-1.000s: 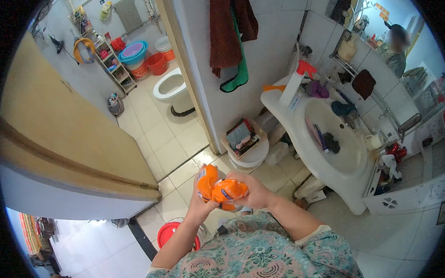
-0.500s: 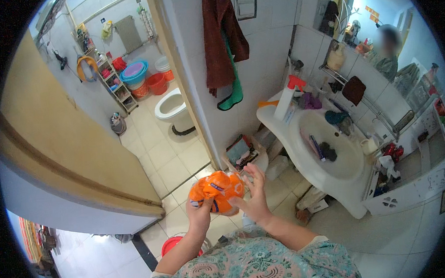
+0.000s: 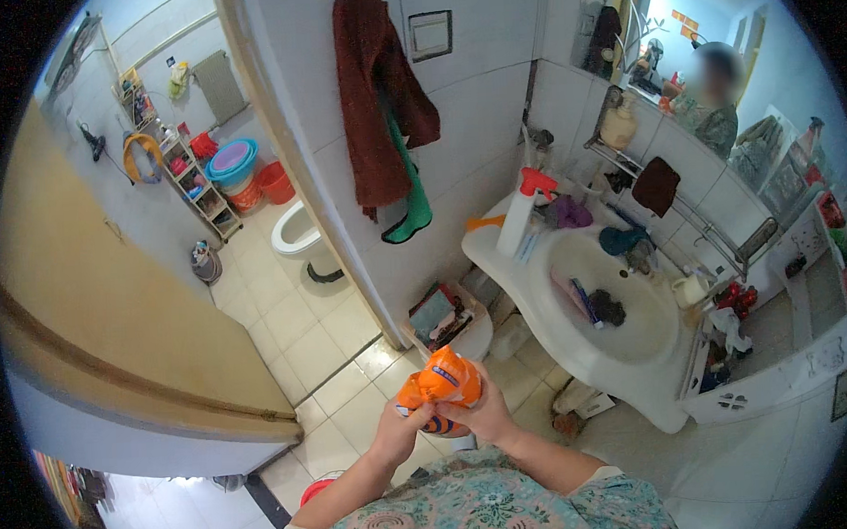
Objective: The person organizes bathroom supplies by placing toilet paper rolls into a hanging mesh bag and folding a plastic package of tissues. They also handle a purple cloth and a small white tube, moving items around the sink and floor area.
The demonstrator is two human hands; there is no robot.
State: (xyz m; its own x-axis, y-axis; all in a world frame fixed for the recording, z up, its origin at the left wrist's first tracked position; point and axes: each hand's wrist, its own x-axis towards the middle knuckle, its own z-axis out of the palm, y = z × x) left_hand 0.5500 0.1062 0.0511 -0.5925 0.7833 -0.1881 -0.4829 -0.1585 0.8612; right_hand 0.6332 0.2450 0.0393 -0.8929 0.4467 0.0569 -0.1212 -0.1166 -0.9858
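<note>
An orange plastic packet (image 3: 452,379) with blue and white print is held up in front of my body, its soft film creased. My left hand (image 3: 398,435) grips its lower left side, thumb on the near face. On the other side, my right hand (image 3: 486,415) is wrapped round the packet, its thumb close to the left one. The fingers behind the packet are hidden. Just beyond it stands a small bin or basket (image 3: 481,311) with a mirror-like panel and small items on top.
At the right, a white washbasin (image 3: 576,371) holds a tube and a dark scrubber; a white spray bottle (image 3: 517,226) with a red head stands on its rim. Brown and green cloths (image 3: 371,108) hang on the wall. Through the doorway are a toilet (image 3: 297,233) and basins. A red bucket (image 3: 316,490) is by my left forearm.
My right hand, spread beside the packet before, has closed on it. The packet is now more upright and bunched between both hands. The view has shifted slightly to the right.
</note>
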